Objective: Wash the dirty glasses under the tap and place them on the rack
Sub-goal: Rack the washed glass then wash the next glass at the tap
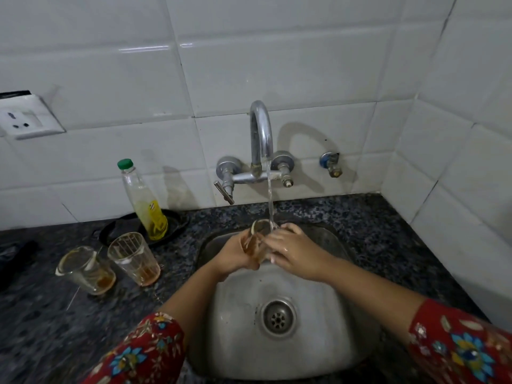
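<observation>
Over the steel sink (pixel 243 314) both my hands hold one clear glass (pixel 260 231) with a brownish residue, tilted so its mouth faces up and away. My left hand (pixel 235 254) grips its left side and my right hand (pixel 293 253) wraps its right side. Water streams from the chrome tap (pixel 260 134) onto the glass rim. Two more dirty glasses, one (pixel 86 270) and another (pixel 134 257), stand upright on the counter left of the sink, each with brown dregs at the bottom. No rack is in view.
A clear bottle (pixel 144 200) with a green cap and yellow liquid stands on a black tray (pixel 177 221) behind the glasses. The dark speckled counter (pixel 55 328) surrounds the sink. A wall socket (pixel 25 117) is at far left, a small valve (pixel 331 163) right of the tap.
</observation>
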{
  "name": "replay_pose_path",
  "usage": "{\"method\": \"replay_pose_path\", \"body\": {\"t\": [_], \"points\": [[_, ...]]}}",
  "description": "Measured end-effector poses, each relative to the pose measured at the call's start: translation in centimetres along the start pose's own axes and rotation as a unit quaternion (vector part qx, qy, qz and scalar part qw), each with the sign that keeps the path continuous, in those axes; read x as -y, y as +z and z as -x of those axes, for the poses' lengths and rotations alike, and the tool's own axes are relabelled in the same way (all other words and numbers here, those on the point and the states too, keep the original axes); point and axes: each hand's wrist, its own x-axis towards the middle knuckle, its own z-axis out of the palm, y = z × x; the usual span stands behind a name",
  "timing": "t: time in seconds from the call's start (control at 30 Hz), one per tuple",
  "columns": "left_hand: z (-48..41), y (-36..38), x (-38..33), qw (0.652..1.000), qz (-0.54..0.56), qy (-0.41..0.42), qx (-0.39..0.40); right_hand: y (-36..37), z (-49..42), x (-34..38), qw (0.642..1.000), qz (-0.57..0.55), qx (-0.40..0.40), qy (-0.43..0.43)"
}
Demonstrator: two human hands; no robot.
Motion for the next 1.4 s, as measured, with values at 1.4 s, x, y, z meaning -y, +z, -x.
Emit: {"method": "replay_pose_path", "body": {"t": [1.4], "points": [[1.4, 3.7, -3.2, 0.964, -0.163, 0.091, -0.189, -2.7, -4.9, 1.5, 0.918, 0.303, 0.254, -0.042]]}}
